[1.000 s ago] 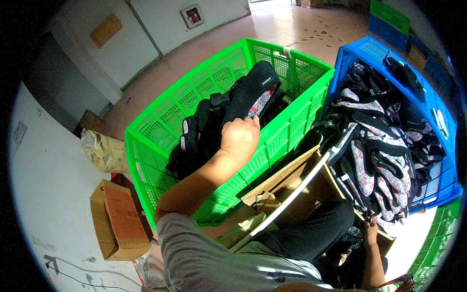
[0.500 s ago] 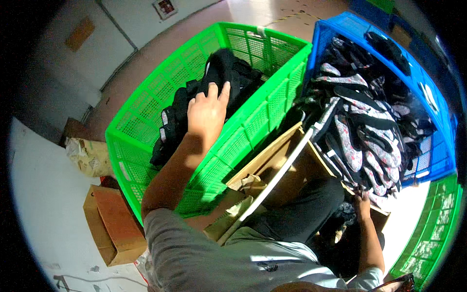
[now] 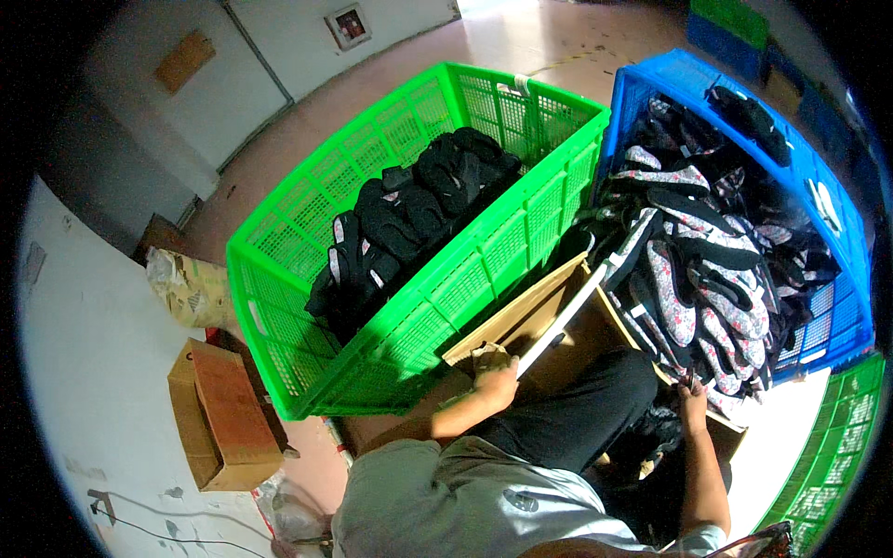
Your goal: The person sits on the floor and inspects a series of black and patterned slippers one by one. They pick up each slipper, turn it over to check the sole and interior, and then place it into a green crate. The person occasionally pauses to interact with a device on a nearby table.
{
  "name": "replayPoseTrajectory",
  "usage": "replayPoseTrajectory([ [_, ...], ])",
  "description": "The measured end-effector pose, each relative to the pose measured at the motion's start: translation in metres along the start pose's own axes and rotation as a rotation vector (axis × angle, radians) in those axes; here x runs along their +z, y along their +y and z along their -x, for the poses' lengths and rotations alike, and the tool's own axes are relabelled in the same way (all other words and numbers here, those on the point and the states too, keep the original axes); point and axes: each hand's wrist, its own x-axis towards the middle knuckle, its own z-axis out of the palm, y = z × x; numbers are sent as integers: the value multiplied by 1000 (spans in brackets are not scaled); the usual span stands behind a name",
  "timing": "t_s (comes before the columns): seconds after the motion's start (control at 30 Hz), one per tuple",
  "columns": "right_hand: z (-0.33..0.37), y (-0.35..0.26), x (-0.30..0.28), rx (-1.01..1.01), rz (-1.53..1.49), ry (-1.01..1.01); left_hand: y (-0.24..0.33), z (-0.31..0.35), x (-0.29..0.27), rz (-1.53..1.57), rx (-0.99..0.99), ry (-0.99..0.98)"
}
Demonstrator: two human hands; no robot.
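- Currently, the left hand [image 3: 496,379] is curled beside the white pole [image 3: 566,316], near the edge of the box [image 3: 519,314]; whether it grips anything, I cannot tell.
- The right hand [image 3: 692,405] has its fingers drawn close together at the lower end of the floral pieces [image 3: 672,288]; what they pinch, if anything, is unclear.
- These heap up in and around the blue crate [image 3: 807,158].
- Black pieces [image 3: 400,219] lie bunched inside the green crate [image 3: 465,290].
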Motion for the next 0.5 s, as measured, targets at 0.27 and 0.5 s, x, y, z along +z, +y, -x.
replayPoseTrajectory([
  [0.27, -12, 5, -6, -102, 11, 66, 10, 76, -90, 251, -16, 362],
  [0.5, -16, 9, -1, -165, 113, 86, -74, 84, -239, -180, -147, 994],
])
